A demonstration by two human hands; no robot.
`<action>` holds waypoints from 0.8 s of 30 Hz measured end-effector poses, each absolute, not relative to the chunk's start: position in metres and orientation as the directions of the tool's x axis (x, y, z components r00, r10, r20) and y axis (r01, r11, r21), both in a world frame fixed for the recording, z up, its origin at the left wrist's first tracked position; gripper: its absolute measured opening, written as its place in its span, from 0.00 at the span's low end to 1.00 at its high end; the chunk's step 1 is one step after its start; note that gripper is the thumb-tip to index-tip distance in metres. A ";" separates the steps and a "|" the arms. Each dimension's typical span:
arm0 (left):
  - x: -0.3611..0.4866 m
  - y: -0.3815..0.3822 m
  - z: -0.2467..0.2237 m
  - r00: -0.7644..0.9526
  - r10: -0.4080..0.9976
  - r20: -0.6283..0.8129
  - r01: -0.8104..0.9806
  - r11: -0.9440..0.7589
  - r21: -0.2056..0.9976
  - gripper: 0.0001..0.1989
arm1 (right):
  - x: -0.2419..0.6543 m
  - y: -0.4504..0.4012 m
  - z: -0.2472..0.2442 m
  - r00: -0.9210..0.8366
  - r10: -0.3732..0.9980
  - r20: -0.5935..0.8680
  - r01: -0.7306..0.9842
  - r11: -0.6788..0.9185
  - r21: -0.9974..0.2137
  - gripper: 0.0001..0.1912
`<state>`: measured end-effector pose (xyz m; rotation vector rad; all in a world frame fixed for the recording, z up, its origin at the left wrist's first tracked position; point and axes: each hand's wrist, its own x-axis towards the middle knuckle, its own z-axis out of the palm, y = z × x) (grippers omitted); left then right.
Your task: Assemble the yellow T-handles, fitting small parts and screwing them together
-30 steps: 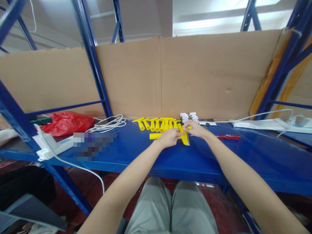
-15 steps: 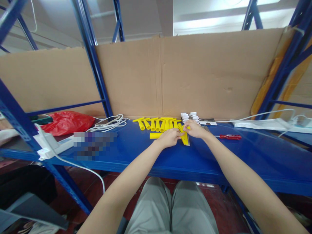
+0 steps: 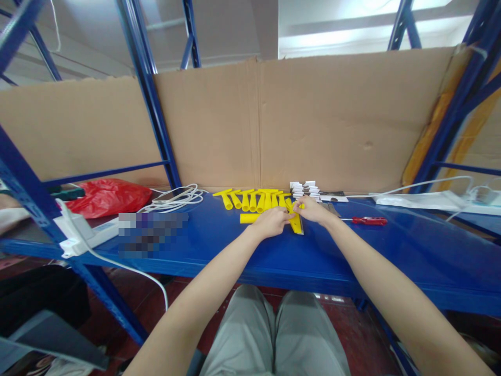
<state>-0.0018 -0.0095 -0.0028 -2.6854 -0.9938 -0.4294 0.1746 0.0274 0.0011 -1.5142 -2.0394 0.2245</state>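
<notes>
Beyond the grey-trousered knees [image 3: 250,334], at the blue shelf [image 3: 219,245], a yellow T-shaped scraper [image 3: 296,225] sits straight ahead — what looks like its handle runs leftward, its crosspiece slanting toward the person. The left hand [image 3: 274,221] covers the handle side, gripping; the right hand [image 3: 312,210], nearer the crosspiece's far end, bunches its fingertips there — pinching what, I can't tell. Farther back stands a row of yellow handles [image 3: 261,201].

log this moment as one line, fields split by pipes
left hand: holds yellow tool | right hand: fingertips at its far end | behind: yellow row | right: screwdriver
</notes>
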 end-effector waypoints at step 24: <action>-0.010 0.003 -0.006 0.628 0.565 0.534 0.695 -0.717 -0.059 0.18 | 0.181 0.006 0.012 -0.341 0.937 -0.068 0.118 -0.029 -0.993 0.05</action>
